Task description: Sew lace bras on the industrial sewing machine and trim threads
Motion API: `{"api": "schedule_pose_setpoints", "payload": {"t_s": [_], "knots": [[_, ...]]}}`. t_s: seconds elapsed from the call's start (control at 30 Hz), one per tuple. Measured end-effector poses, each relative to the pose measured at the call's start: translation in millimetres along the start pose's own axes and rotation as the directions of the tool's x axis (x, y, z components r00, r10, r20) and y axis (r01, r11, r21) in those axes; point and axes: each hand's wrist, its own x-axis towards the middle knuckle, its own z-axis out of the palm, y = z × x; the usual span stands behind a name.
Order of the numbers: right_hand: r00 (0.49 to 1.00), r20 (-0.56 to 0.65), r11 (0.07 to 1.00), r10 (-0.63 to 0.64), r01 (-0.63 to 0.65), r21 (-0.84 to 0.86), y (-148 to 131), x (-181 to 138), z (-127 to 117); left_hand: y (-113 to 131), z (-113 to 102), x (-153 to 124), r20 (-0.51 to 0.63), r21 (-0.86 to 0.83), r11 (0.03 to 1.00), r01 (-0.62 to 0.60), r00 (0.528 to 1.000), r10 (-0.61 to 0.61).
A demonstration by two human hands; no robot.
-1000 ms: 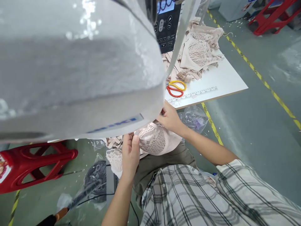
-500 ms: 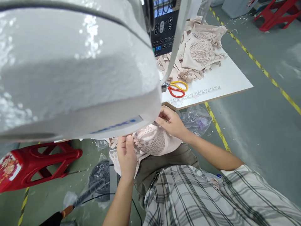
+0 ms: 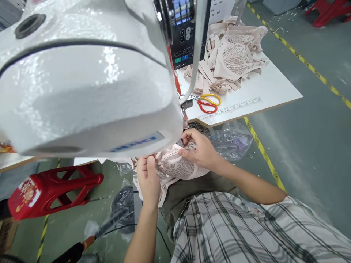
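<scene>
A pale pink lace bra point(image 3: 177, 164) lies over my lap, below the head of a white sewing machine point(image 3: 131, 106). My left hand point(image 3: 148, 179) pinches the bra's lace near its middle, thumb against fingers. On the other side, my right hand point(image 3: 199, 149) grips the upper edge of the cup, close to the needle area, with thumb and fingers closed on it. The machine head hides the needle and part of the fabric's far edge.
Scissors with red and yellow handles point(image 3: 208, 103) lie by a printed ruler point(image 3: 236, 106) on the white table point(image 3: 276, 89). Behind them is a heap of beige bra pieces point(image 3: 233, 56). A red stool point(image 3: 55, 188) stands at left, and a plastic bag point(image 3: 233, 140) hangs below the table.
The view has shifted, showing more of the machine. My right hand has moved slightly along the cup's edge, its thumb now lower on the lace. My left hand keeps its pinch.
</scene>
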Motion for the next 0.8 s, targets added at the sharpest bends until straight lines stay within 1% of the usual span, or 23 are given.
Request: {"api": "schedule_pose_setpoints", "payload": {"t_s": [0.1, 0.17, 0.23, 0.3, 0.37, 0.4, 0.47, 0.5, 0.53, 0.6, 0.63, 0.67, 0.7, 0.73, 0.77, 0.8], "knots": [[1.0, -0.024, 1.0, 0.012, -0.013, -0.006, -4, -2, 5, -2, -1, 1, -0.007, 0.028, 1.0, -0.002, 1.0, 0.002], [0.998, -0.009, 0.996, 0.061, -0.06, 0.068, -5, -4, 7, -3, -2, -2, -0.001, 0.05, 0.999, -0.007, 1.0, 0.007], [0.991, 0.031, 0.977, 0.132, -0.136, 0.164, -6, -7, 3, -3, -3, -10, 0.032, 0.056, 0.998, -0.022, 0.999, 0.02], [0.968, 0.121, 0.94, 0.221, -0.245, 0.238, -6, -14, -6, -3, -5, -21, 0.105, 0.038, 0.998, -0.041, 0.994, 0.037], [0.92, 0.253, 0.88, 0.301, -0.37, 0.299, -6, -24, -20, -4, -5, -32, 0.213, 0.018, 0.999, -0.032, 0.977, 0.027], [0.894, 0.311, 0.846, 0.322, -0.419, 0.331, -6, -30, -26, -5, -5, -36, 0.266, 0.012, 1.0, -0.001, 0.964, -0.003], [0.859, 0.375, 0.776, 0.348, -0.489, 0.4, -6, -42, -37, -8, 0, -41, 0.358, 0.001, 0.992, 0.123, 0.927, -0.115], [0.847, 0.39, 0.743, 0.363, -0.515, 0.427, -6, -48, -40, -10, 5, -42, 0.403, -0.008, 0.98, 0.201, 0.897, -0.181], [0.836, 0.398, 0.714, 0.379, -0.537, 0.448, -6, -54, -42, -11, 11, -42, 0.459, -0.015, 0.96, 0.279, 0.855, -0.241], [0.82, 0.405, 0.682, 0.404, -0.565, 0.464, -6, -63, -43, -11, 24, -42, 0.588, -0.025, 0.913, 0.407, 0.745, -0.316], [0.819, 0.409, 0.69, 0.402, -0.565, 0.453, -6, -66, -42, -9, 30, -43, 0.644, -0.031, 0.892, 0.451, 0.691, -0.327], [0.824, 0.413, 0.721, 0.387, -0.55, 0.422, -5, -68, -42, -6, 34, -43, 0.685, -0.041, 0.876, 0.481, 0.651, -0.325], [0.835, 0.415, 0.773, 0.362, -0.518, 0.368, -3, -70, -42, -2, 35, -43, 0.706, -0.064, 0.864, 0.499, 0.635, -0.314], [0.849, 0.421, 0.839, 0.321, -0.461, 0.289, 1, -71, -42, 4, 33, -42, 0.706, -0.102, 0.856, 0.508, 0.643, -0.297], [0.861, 0.431, 0.906, 0.269, -0.378, 0.191, 6, -71, -44, 10, 28, -41, 0.688, -0.151, 0.848, 0.508, 0.67, -0.279], [0.868, 0.448, 0.958, 0.212, -0.276, 0.081, 12, -71, -47, 18, 18, -38, 0.659, -0.209, 0.84, 0.5, 0.707, -0.257]]}}
